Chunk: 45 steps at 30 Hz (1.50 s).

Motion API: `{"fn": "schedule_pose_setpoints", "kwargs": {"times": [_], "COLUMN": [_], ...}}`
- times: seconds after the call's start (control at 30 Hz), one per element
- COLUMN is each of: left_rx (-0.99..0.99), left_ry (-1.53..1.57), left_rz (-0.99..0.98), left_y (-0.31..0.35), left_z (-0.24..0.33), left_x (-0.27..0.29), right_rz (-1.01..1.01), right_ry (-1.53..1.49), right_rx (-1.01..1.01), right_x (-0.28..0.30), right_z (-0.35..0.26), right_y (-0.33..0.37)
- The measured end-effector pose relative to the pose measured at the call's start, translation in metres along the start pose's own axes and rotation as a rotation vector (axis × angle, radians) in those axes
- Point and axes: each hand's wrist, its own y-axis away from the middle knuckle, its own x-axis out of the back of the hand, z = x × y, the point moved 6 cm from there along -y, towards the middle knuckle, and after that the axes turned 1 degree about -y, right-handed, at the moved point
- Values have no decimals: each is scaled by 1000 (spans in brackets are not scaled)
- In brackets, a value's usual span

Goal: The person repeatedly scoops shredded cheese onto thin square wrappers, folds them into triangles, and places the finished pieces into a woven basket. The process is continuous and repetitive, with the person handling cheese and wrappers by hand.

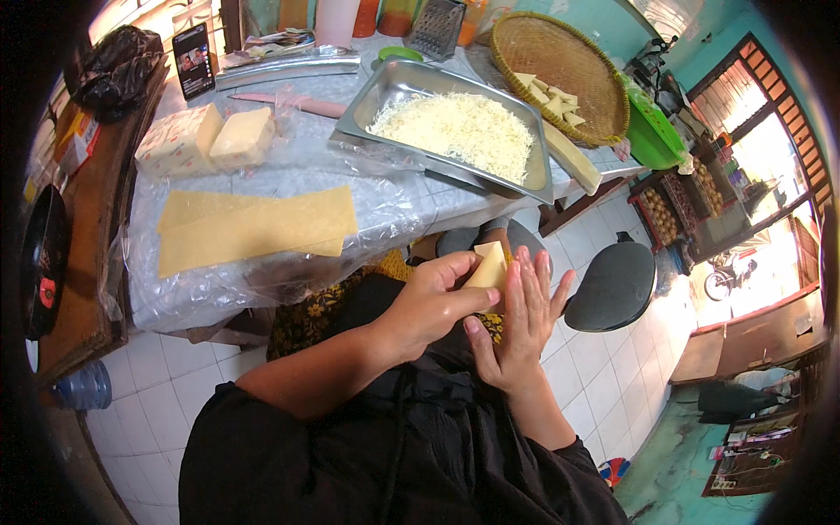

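Observation:
Above my lap, my left hand [429, 302] grips a small folded piece of pale yellow dough [488, 267] between thumb and fingers. Close beside it, my right hand [518, 328] has its fingers stretched out and spread; its fingers come near the dough's right side, and whether they touch cannot be told. Flat dough strips [262, 223] overlap on a plastic sheet at the table's near left. Beyond my hands, a steel pan [381, 98] holds a heap of white-yellow shreds [455, 127] like grated cheese. Similar folded pieces [560, 98] lie on a round woven tray [542, 48].
A pale block [242, 138] sits next to a wrapped block [179, 140], near a pink knife [306, 103]. Behind stand a propped phone [194, 61] and a metal grater [436, 31]. A green basket [656, 131] is far right; a dark stool [612, 284] stands below.

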Motion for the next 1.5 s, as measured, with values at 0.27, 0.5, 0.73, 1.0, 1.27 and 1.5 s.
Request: {"fn": "schedule_pose_setpoints", "kwargs": {"times": [0.27,0.5,0.73,1.0,1.27,1.5], "left_rx": [-24,-81,-39,40,33,140], "left_ry": [5,111,91,37,92,339], "left_rz": [-74,94,-15,-61,-56,-40], "left_y": [4,1,5,6,-2,3], "left_z": [4,9,9,-1,-12,-17], "left_x": [-10,1,-9,-18,-13,3], "right_rz": [-32,265,-104,138,85,-97], "right_ry": [-63,-393,-1570,-1578,-254,97], "right_rx": [-27,-113,-758,-791,-52,108], "right_x": [-9,12,-33,-19,13,3], "right_z": [2,28,34,38,14,-5], "right_y": [-2,20,35,11,-3,-9]}}
